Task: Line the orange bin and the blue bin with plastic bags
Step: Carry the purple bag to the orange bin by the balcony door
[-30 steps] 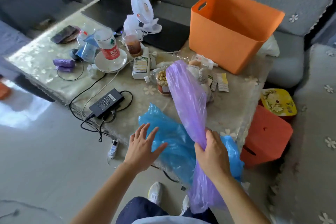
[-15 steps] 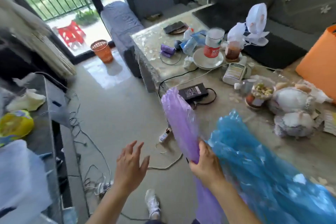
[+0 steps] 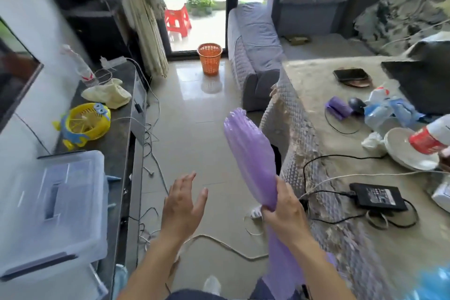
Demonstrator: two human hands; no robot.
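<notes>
My right hand [image 3: 283, 214] grips a purple plastic bag [image 3: 250, 156] around its middle; the upper part stands up puffed above my fist and the rest hangs down past my leg. My left hand [image 3: 181, 207] is beside it, held in the air with fingers spread and nothing in it. A small orange mesh bin [image 3: 210, 58] stands on the floor by the balcony door, far ahead. A corner of a blue plastic bag [image 3: 431, 282] shows at the bottom right on the table. A roll of purple bags [image 3: 338, 108] lies on the table. No blue bin is in view.
The covered coffee table [image 3: 316, 109] on the right carries a power adapter [image 3: 377, 196], cables, bottles and a plate [image 3: 404, 151]. A dark TV stand [image 3: 117, 153] on the left holds a clear storage box [image 3: 56, 204] and a yellow fan [image 3: 85, 124]. Cables trail across the tiled floor [image 3: 194, 129] between them.
My view has swung left from the table to the floor aisle and balcony door. The large orange tub has left the view. The purple bag stays in my right hand.
</notes>
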